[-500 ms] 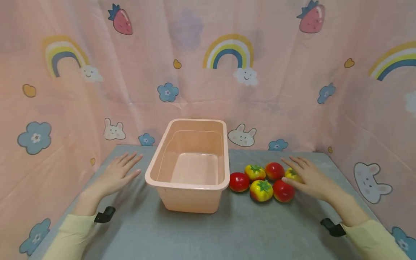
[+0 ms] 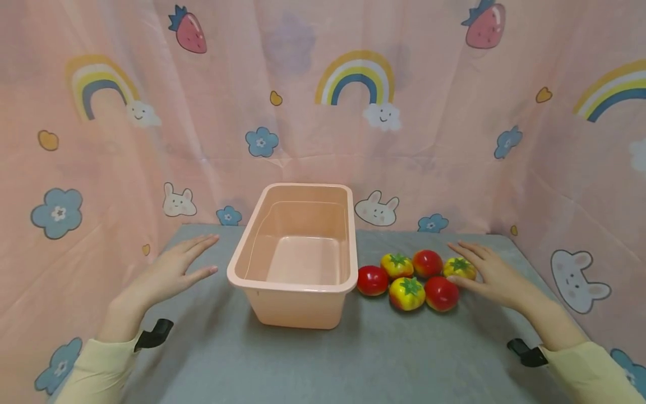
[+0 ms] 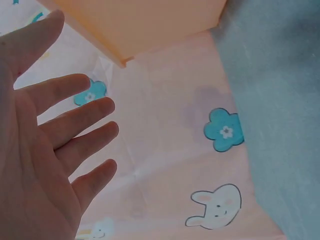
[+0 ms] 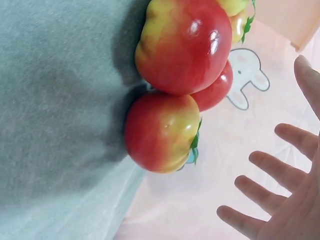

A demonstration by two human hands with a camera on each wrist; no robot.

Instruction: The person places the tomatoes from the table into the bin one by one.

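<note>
We see both hands lifted slightly outward from where they were half a second ago. The left hand (image 2: 164,276) has turned more edge-on, over the left part of the grey table (image 2: 404,359). The right hand (image 2: 497,280) has drawn toward the table's right edge, uncovering the rightmost yellow fruit (image 2: 459,269). The pink tub (image 2: 295,308) and the six tomato-like fruits (image 2: 406,295) stay put, so we judge that no handling has begun.

The tub stands left of the middle, reaching toward the table's far edge; the fruits lie clustered between it and the right hand. All the fingers we can see are nearly straight, thumbs apart, and neither hand has hold of anything.

From the head, the right thumb seems to meet the near-right red fruit (image 2: 442,294), but the right wrist view shows a gap. That view also reveals red flanks on the rightmost fruit, which looks mostly yellow from above. The left wrist view shows a bare palm and spread fingers, which overlap from the head.
</note>
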